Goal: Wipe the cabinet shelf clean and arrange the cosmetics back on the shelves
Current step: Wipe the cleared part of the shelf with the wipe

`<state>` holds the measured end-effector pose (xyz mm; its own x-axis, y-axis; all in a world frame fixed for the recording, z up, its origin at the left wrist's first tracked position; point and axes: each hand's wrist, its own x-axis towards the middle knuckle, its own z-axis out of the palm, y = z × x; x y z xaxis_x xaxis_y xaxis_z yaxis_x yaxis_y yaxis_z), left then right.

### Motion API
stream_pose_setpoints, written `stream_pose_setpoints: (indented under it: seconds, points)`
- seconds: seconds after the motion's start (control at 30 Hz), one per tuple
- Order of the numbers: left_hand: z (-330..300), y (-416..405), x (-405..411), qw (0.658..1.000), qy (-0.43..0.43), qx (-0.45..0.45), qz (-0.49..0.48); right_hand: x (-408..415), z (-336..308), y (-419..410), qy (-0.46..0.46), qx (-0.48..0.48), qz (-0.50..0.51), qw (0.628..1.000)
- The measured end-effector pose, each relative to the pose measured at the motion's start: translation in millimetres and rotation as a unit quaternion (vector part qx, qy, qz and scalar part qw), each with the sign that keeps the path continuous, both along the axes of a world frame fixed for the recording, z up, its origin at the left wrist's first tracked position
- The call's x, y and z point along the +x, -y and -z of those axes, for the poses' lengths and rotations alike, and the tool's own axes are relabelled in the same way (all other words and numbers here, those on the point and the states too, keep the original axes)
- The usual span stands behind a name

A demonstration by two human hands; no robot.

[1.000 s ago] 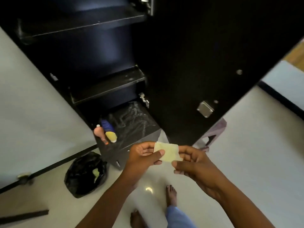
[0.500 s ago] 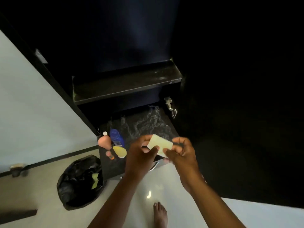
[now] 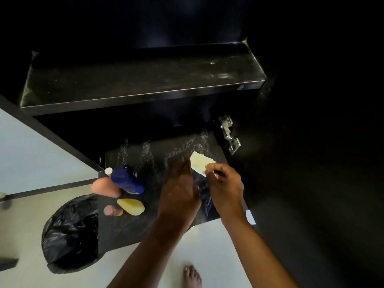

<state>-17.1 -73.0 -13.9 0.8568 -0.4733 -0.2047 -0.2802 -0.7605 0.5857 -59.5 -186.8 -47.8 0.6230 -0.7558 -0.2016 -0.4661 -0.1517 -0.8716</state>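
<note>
A small pale yellow wipe (image 3: pixel 200 161) is held over the bottom shelf (image 3: pixel 166 150), whose surface is covered with crinkled clear plastic. My left hand (image 3: pixel 178 190) reaches to the wipe's left edge, its fingertips blurred. My right hand (image 3: pixel 225 183) pinches the wipe's near right corner. At the shelf's left front lie a dark blue bottle (image 3: pixel 126 180) with a yellow cap (image 3: pixel 131 206) and a peach-coloured bottle (image 3: pixel 105 187) with a white cap. The black shelf above (image 3: pixel 143 80) carries dusty smears at its right end.
A black plastic bag (image 3: pixel 69 233) sits on the white floor left of the cabinet. The open cabinet door (image 3: pixel 311 142) stands dark on the right, with a metal hinge (image 3: pixel 228 133) beside the shelf. A bare foot (image 3: pixel 192 276) is on the floor below.
I have leaned in closer to the cabinet. Both hands have carried the wipe forward and down, from above the floor to over the bottom shelf.
</note>
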Motion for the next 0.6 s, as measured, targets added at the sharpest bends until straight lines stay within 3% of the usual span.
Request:
stream_pose_setpoints:
  seconds: [0.13,0.2,0.4,0.5,0.6]
  points:
    - [14,-9,-6,0.995,0.035,0.094,0.019,-13,-15,-8,0.008,-0.196,-0.029,0.980]
    - [14,-9,-5,0.988,0.047,0.146,0.031,-3,-8,-6,-0.019,-0.250,-0.069,0.966]
    - [7,-6,1,0.981,0.062,0.182,0.026,19,3,-11,-0.138,-0.298,-0.252,0.910]
    - [6,-8,2,0.981,0.033,0.189,0.033,23,-1,-6,-0.160,-0.304,-0.256,0.904]
    - [8,-10,2,0.979,0.024,0.198,0.051,47,-8,3,-0.176,-0.374,-0.241,0.878]
